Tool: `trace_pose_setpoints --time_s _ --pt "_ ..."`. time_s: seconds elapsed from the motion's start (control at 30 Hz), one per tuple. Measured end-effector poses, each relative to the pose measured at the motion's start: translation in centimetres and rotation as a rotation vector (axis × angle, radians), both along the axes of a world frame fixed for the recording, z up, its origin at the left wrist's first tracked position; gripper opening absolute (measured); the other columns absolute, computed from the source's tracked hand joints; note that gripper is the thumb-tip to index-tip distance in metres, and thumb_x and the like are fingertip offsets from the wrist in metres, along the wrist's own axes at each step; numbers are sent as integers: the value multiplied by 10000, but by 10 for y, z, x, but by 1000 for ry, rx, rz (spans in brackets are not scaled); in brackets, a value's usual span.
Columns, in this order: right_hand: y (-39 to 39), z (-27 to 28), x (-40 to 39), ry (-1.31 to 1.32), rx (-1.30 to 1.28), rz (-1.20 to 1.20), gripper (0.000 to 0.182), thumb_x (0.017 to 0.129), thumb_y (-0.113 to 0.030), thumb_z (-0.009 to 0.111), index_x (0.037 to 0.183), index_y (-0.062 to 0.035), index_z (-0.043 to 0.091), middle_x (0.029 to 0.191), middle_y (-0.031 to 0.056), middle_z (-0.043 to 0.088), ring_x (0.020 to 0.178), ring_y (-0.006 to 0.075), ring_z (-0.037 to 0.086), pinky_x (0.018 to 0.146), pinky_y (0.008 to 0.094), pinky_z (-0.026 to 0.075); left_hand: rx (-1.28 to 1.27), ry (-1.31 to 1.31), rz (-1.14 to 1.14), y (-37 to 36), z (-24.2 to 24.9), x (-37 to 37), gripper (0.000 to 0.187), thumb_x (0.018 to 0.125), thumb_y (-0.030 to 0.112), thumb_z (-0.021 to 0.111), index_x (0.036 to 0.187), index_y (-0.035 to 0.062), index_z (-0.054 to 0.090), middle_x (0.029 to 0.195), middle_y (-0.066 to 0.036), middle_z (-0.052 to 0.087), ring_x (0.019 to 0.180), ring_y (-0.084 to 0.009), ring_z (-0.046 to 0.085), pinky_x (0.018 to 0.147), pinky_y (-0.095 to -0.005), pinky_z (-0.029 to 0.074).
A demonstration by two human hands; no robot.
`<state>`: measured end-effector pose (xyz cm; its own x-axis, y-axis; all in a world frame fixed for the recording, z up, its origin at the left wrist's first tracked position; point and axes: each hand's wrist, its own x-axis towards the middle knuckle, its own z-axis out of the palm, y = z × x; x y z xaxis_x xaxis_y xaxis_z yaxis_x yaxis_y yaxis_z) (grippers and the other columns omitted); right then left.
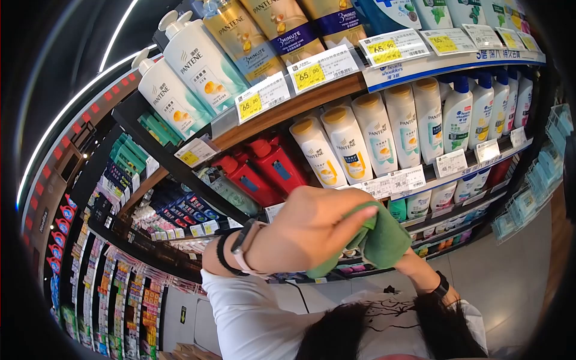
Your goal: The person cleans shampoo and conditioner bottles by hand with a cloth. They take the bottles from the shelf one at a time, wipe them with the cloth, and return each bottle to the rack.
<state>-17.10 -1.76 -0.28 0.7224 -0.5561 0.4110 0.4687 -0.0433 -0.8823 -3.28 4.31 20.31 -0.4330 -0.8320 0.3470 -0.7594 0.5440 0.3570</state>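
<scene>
My left hand [318, 222], with a watch and a black band at its wrist, reaches up in front of the shelves. Its fingers are closed on a green cloth [384, 240], which hangs down in folds. My right hand [414, 264] is behind the cloth, a black band around its wrist. The cloth hides the right fingers, so their grip does not show. Just beyond my left hand stand red pump bottles [273, 168] and a row of white Pantene bottles [378, 132] with gold caps.
Above, a wooden-edged shelf [228, 133] carries white pump bottles [201, 66], gold conditioner bottles [282, 30] and price tags [315, 75]. Blue-capped bottles [459, 114] stand to the right. Clear hanging holders [528, 186] jut out at the right. More stocked shelves [114, 282] line the left; grey floor [480, 258] lies below.
</scene>
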Motion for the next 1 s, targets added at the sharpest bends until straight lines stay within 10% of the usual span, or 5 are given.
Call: trace_pose_setpoints --time_s 0.27,0.4,0.53,0.8,1.0 --pt "-36 -43 7 455 -621 -815 271 677 -200 665 894 -86 551 818 95 527 679 261 543 591 344 431 -262 -393 99 -5 -43 -30 206 793 192 573 705 34 475 467 -66 473 410 -251 523 367 -319 415" --pt "-16 -20 -1 -321 1069 -262 263 830 -286 478 1004 -93 522 960 65 569 865 184 556 757 333 470 -93 -305 -29 -10 -50 -39 228 802 205 558 759 -1 471 545 -110 494 474 -290 531 420 -349 433" --pt "-1 22 -18 44 -272 -573 340 881 -137 431 1187 -6 359 1211 128 433 1081 210 452 929 354 379 10 -93 -159 -15 -44 -36 388 755 286 622 957 -28 517 806 -191 551 685 -337 564 591 -393 471" --pt "-1 -39 -15 -130 450 -26 380 876 -165 472 1199 15 386 1222 140 434 1094 216 456 914 304 390 -1502 -332 880 -74 114 105 596 690 387 672 1076 -33 500 1045 -172 541 961 -310 508 828 -387 389" --pt "34 -87 -43 -96 877 25 422 871 -396 436 1085 -33 457 995 122 532 893 240 527 761 352 450 -1054 -186 1206 -88 168 161 791 630 575 589 1119 -41 494 1049 -206 561 1018 -352 500 905 -397 343"
